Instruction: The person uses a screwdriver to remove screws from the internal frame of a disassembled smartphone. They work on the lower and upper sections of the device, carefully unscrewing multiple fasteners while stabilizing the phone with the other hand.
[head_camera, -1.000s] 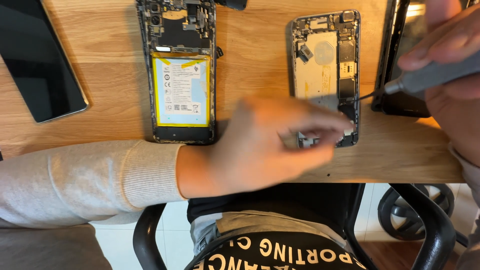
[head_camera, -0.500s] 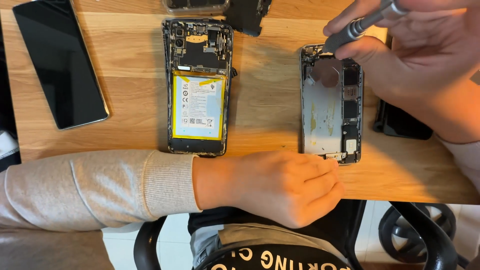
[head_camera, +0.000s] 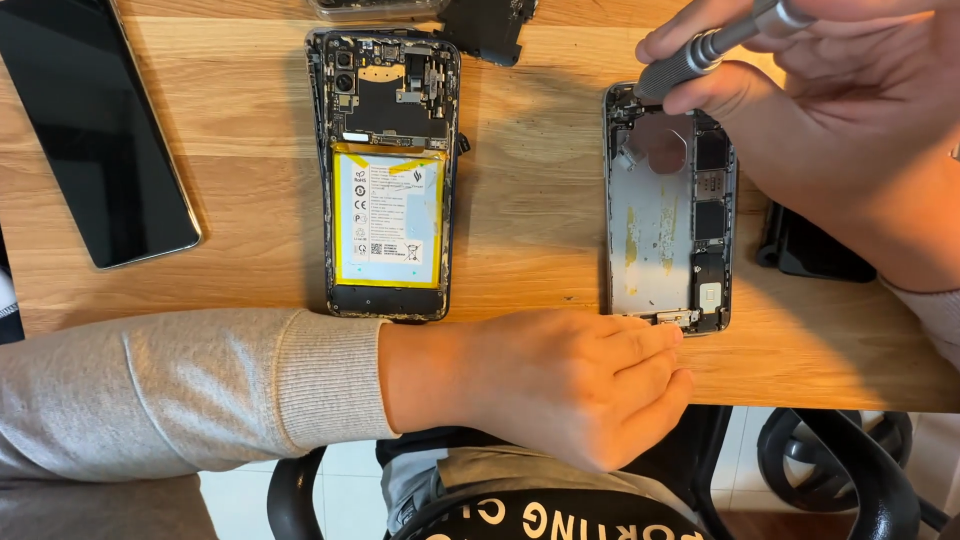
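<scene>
Under the right hand (head_camera: 840, 130), at the top end of the silver phone shell (head_camera: 668, 210), sits the tip of a grey screwdriver (head_camera: 700, 50), which that hand's fingers clamp near its knurled neck. At the shell's bottom end, the left hand (head_camera: 570, 385) rests on the worktop (head_camera: 530, 200) edge, loosely curled and holding nothing, its fingertips (head_camera: 668, 338) touching the shell's lower rim. Beyond the left wrist lies an opened phone (head_camera: 387, 170) with a yellow-edged battery (head_camera: 388, 218). Farther to that hand's left lies a black screen panel (head_camera: 95, 130). Beneath the right forearm sits a dark part (head_camera: 810, 250), half hidden.
</scene>
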